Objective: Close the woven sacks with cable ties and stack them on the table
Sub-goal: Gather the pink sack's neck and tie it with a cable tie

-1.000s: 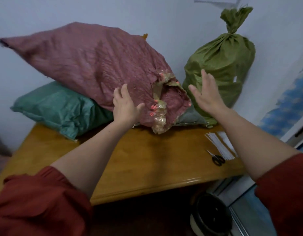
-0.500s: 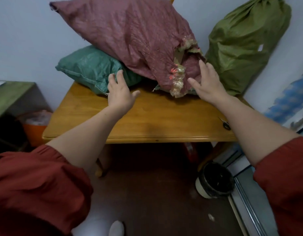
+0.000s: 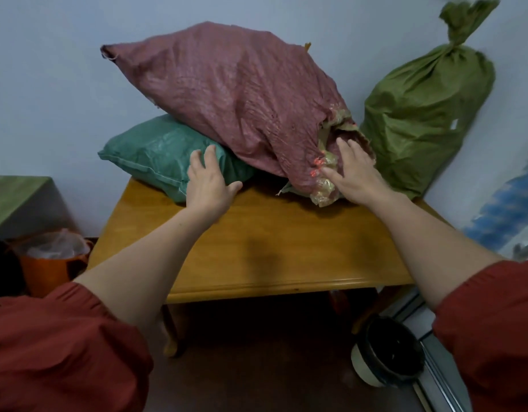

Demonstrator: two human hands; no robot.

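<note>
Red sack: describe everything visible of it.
Dull red woven sack, wrinkled and full, lying tilted on the teal sack, closed corner up-left, mouth down-right near the table. The mouth gapes, ragged, no tie visible, crumpled clear liner showing. The right hand lies flat at the mouth.

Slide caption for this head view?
Left hand by teal sack, right hand at mouth of maroon sack atop it, on table.
</note>
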